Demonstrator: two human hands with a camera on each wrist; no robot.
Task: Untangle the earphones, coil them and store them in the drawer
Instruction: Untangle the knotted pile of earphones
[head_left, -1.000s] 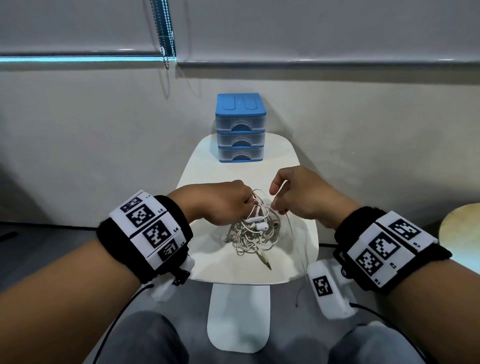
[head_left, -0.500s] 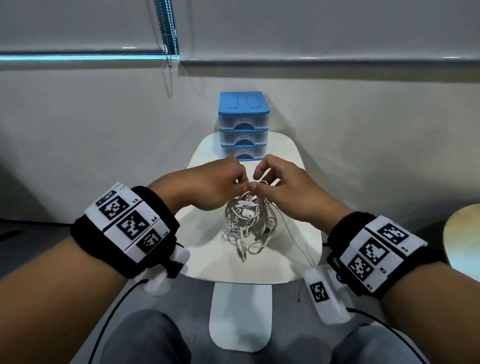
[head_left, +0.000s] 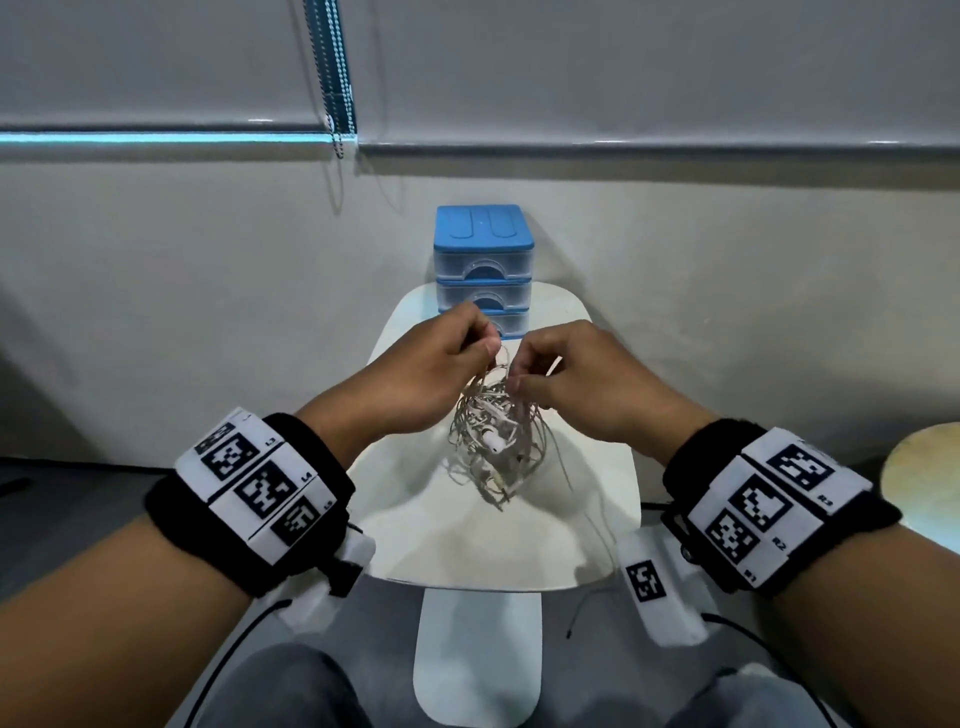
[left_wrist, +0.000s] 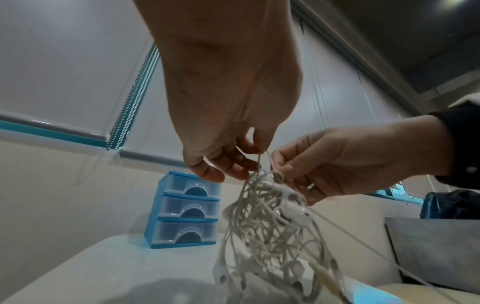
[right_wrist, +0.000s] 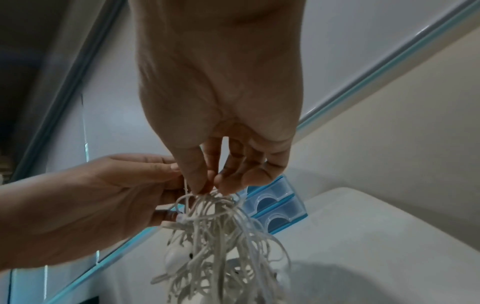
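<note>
The left hand (head_left: 431, 374) pinches a strand at the top of the earphones (head_left: 493, 436), thumb and forefinger clamped on the cord, the other fingers curled loosely beneath. Just beside it the right hand (head_left: 582, 384) pinches cord at the same knot, fingertips (right_wrist: 200, 185) together on it. The tangle hangs clear above the middle of the table (head_left: 597, 540), apart from its surface, with one loose strand trailing off toward the right edge.

What could go wrong, as I judge it: pulling the two pinches apart while loops are still crossed would tighten the knot instead of freeing it, and a hard tug could strain the thin cord at an earbud. The trailing strand could snag on the table's right edge or on the right wrist's camera. If either pinch slips, the bundle drops back and re-tangles.

Count: two hands; one tangle, though I cannot tell how many sets of earphones it holds, since several earbuds show in it; one table; one drawer unit (head_left: 483, 270) at the far edge, with three drawers, all closed.
</note>
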